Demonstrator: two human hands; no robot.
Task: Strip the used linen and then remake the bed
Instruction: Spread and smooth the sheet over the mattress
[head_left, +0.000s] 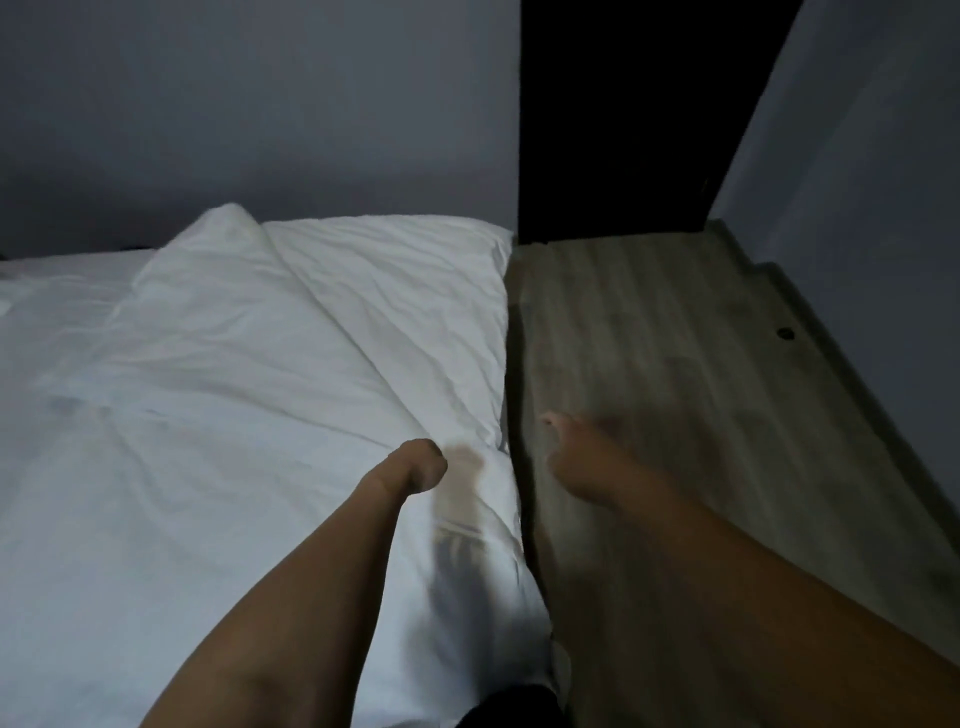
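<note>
The rumpled white cotton sheet (249, 364) covers the bed across the left and centre of the frame; it looks light, soft and limp, best gathered at its right edge. The left hand (415, 464) rests there, curled, seemingly bunching cloth. The blurred right hand (571, 457) hovers over the wood-grain floor (675, 364); its fingers' state I cannot tell.

Dim room, low light. Plain grey-blue wall (249, 104) ahead of me, unmarked. To its right a tall black panel or opening (634, 114), too dark to tell which. Another pale wall (872, 171) angles down my right side. Wood-grain plank floor (670, 364), grey-brown, with a small dark spot (785, 333) near the skirting (810, 332).
</note>
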